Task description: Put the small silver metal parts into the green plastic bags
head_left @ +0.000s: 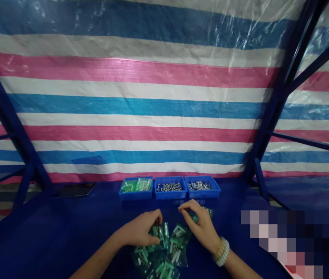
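Note:
My left hand [143,229] is low over a pile of small clear bags, thumb and fingers apart around the near edge of one bag [161,234]. My right hand [201,225], with a pale beaded bracelet at the wrist, is to the right of the pile. Its thumb and index tips come together; whatever is between them is too small to make out. Another bag [209,212] lies partly hidden behind that hand. Between and below the hands, more bags [176,252] hold pale plugs and screws, some overlapping.
Along the back of the blue table [65,228] stand a blue bin of green-tinted bags [136,185], a bin of metal screws [170,186] and a bin of metal parts [199,186]. A dark flat phone-like object [76,190] lies at back left. Blue frame posts [280,100] flank a striped sheet.

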The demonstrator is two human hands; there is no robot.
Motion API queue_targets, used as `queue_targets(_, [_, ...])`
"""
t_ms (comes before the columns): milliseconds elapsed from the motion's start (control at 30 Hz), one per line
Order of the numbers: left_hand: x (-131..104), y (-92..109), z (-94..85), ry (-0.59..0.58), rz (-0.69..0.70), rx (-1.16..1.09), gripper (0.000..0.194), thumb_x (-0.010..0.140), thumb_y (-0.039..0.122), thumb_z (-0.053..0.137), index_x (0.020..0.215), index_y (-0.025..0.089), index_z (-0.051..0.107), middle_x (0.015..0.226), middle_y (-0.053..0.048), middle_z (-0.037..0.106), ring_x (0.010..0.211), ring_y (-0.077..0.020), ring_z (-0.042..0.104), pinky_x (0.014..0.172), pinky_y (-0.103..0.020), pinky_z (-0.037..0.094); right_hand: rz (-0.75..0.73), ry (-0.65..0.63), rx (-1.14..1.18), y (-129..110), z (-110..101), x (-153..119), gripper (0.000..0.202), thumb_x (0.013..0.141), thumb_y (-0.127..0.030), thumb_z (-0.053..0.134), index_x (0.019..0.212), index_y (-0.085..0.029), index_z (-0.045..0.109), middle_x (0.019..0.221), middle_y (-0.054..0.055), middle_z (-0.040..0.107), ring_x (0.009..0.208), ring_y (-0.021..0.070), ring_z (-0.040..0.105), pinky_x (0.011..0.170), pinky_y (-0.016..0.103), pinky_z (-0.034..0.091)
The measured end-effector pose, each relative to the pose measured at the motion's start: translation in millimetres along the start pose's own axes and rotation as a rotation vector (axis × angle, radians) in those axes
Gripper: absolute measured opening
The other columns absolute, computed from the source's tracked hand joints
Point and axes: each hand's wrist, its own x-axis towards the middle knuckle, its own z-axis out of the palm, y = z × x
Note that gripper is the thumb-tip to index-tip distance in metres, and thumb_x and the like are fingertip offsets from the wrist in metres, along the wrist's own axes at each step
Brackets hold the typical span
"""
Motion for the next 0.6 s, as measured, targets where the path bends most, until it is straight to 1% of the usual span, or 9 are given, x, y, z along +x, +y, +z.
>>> queue_targets(67, [5, -1, 2.4, 0.088, -0.005, -0.195, 0.028, 0.064, 0.017, 0.066, 0.086, 0.021, 0.048, 0.078, 0.004, 0.052, 0.075, -0.0165, 0.051, 0.066, -0.025, 0.038, 0.042, 0.004, 0.023, 1, 2, 0, 0.012, 0.09, -0.023, 0.054, 0.091, -0.019, 0.065, 0.083, 0.005, 0.067, 0.078, 0.0194, 0.063, 0.072, 0.031, 0.049])
queue_targets(133, [9, -2, 6.1, 0.148, -0.007, -0.454, 0.027, 0.068, 0.021, 0.064, 0.082, 0.021, 0.042, 0.074, 0.005, 0.049, 0.068, -0.0139, 0.05, 0.062, -0.024, 0.038, 0.098, 0.0, 0.092, 1, 3, 1, 0.014, 0.088, -0.027, 0.057, 0.096, -0.019, 0.064, 0.083, 0.005, 0.067, 0.077, 0.0192, 0.064, 0.072, 0.031, 0.051])
queue_targets(200, [13, -1, 10.1, 0.177, -0.017, -0.685, 0.028, 0.071, 0.025, 0.065, 0.081, 0.021, 0.04, 0.075, 0.004, 0.053, 0.066, -0.0128, 0.053, 0.062, -0.024, 0.04, 0.167, -0.016, 0.194, 1, 4, 2, 0.021, 0.086, -0.032, 0.06, 0.101, -0.018, 0.063, 0.084, 0.005, 0.068, 0.077, 0.019, 0.064, 0.071, 0.031, 0.052])
queue_targets(233, [13, 0, 11.9, 0.185, -0.024, -0.756, 0.028, 0.071, 0.027, 0.066, 0.082, 0.021, 0.041, 0.077, 0.003, 0.055, 0.067, -0.0128, 0.054, 0.063, -0.025, 0.041, 0.203, -0.031, 0.248, 2, 4, 3, 0.024, 0.085, -0.035, 0.061, 0.102, -0.017, 0.062, 0.084, 0.005, 0.068, 0.077, 0.0189, 0.064, 0.07, 0.03, 0.052])
queue_targets(333, [13, 6, 15.3, 0.21, -0.041, -0.809, 0.026, 0.07, 0.027, 0.071, 0.084, 0.019, 0.05, 0.081, 0.001, 0.06, 0.069, -0.0133, 0.058, 0.065, -0.025, 0.042, 0.296, -0.1, 0.384, 4, 6, 3, 0.032, 0.083, -0.043, 0.064, 0.102, -0.017, 0.062, 0.084, 0.006, 0.069, 0.074, 0.0175, 0.065, 0.065, 0.028, 0.052])
queue_targets(433, [12, 10, 17.4, 0.238, -0.044, -0.802, 0.025, 0.069, 0.025, 0.072, 0.089, 0.018, 0.059, 0.084, 0.0, 0.062, 0.072, -0.0143, 0.061, 0.067, -0.026, 0.044, 0.351, -0.158, 0.481, 6, 11, 1, 0.031, 0.078, -0.045, 0.069, 0.09, -0.017, 0.064, 0.07, 0.001, 0.065, 0.062, 0.0135, 0.061, 0.058, 0.024, 0.049])
queue_targets(533, [11, 12, 20.4, 0.307, -0.082, -0.819, 0.031, 0.067, 0.024, 0.074, 0.094, 0.018, 0.06, 0.088, 0.0, 0.063, 0.072, -0.0149, 0.062, 0.068, -0.027, 0.046, 0.369, -0.169, 0.513, 6, 15, 0, 0.029, 0.073, -0.044, 0.073, 0.076, -0.017, 0.059, 0.057, -0.004, 0.056, 0.05, 0.0096, 0.052, 0.049, 0.021, 0.044])
queue_targets(600, [10, 13, 22.6, 0.353, -0.1, -0.836, 0.032, 0.065, 0.022, 0.075, 0.092, 0.019, 0.059, 0.086, 0.001, 0.063, 0.07, -0.0149, 0.063, 0.066, -0.027, 0.047, 0.354, -0.155, 0.488, 4, 15, 0, 0.027, 0.074, -0.041, 0.071, 0.074, -0.018, 0.057, 0.056, -0.005, 0.053, 0.049, 0.0092, 0.05, 0.047, 0.02, 0.042])
